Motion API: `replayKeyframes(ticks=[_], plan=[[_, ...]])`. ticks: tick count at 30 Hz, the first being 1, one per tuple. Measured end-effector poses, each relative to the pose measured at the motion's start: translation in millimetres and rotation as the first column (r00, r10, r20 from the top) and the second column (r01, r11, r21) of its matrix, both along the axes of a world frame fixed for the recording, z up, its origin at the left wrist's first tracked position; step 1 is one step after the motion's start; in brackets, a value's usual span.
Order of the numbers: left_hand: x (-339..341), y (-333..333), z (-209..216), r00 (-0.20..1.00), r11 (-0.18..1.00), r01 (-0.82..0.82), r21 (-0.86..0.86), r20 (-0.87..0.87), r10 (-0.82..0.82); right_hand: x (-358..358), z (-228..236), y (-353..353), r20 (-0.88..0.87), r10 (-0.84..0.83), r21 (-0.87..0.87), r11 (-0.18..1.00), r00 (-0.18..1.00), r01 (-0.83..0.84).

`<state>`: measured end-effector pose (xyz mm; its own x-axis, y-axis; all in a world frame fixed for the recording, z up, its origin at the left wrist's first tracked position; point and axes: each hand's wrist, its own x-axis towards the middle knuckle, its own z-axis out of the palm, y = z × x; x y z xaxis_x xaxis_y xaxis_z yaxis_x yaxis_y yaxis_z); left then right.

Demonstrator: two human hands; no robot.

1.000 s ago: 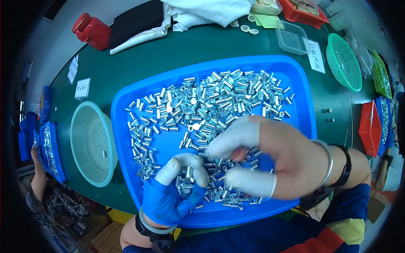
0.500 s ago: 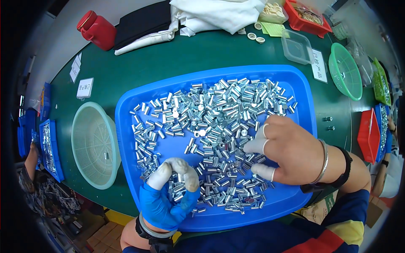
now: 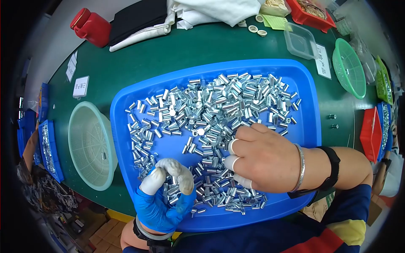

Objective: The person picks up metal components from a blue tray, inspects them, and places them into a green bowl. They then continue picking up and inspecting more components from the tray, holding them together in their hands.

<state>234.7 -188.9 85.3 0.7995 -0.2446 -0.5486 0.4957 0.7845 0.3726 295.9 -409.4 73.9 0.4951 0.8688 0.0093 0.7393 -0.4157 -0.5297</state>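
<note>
A large blue tray (image 3: 249, 65) holds many small shiny flanged metal sleeves (image 3: 236, 90) that look like rivet nuts. Over the tray's lower left is my left hand (image 3: 166, 198), in a blue glove with white finger covers. Its thumb and fingers curl into a ring, tips close together. Sleeves show inside that ring, but whether they lie in the palm or below it is unclear. My right hand (image 3: 265, 158), with white covers on its fingertips, reaches palm down into the middle of the pile. Its fingers are bent and touch the sleeves; whatever they grip is hidden underneath.
Left of the tray stands a pale green mesh basket (image 3: 90, 139) with a sleeve in it. A green basket (image 3: 350, 69), a red bin (image 3: 371, 135) and a clear container (image 3: 300, 41) are at the right. A red jug (image 3: 90, 27) and folded cloths (image 3: 139, 21) lie at the back.
My right hand has moved left, further into the middle of the pile, its fingers more tightly bent. The left hand has shifted only slightly, staying curled.
</note>
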Motion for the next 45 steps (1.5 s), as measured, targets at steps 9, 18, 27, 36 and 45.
replayKeyframes(ticks=[9, 18, 27, 36, 45], plan=[[-0.4, 2.3, 1.4, 0.999, 0.999, 0.043, -0.002, 0.015, -0.043, 0.3, 3.7, 1.0, 0.059, 0.090, -0.056, 0.995, 0.994, -0.087], [-0.5, 4.6, -0.4, 0.992, 0.997, 0.077, 0.020, 0.094, -0.079, 0.1, 8.9, 0.2, 0.058, 0.062, 0.029, 0.998, 0.996, -0.064], [0.7, -0.4, 5.1, 0.970, 0.970, 0.226, 0.093, 0.069, -0.232, -0.2, 45.5, -8.1, -0.626, -0.222, 0.052, 0.945, 0.747, 0.324], [-1.0, -5.9, 1.6, 0.972, 0.969, 0.234, 0.075, -0.030, -0.232, 2.5, 27.4, 6.8, -0.147, -0.149, 0.335, 0.922, 0.978, 0.191], [-0.7, 0.7, -4.7, 0.991, 0.992, 0.114, -0.058, 0.075, -0.109, -10.4, 7.9, 9.7, 0.026, -0.064, 0.072, 0.996, 0.998, 0.062]])
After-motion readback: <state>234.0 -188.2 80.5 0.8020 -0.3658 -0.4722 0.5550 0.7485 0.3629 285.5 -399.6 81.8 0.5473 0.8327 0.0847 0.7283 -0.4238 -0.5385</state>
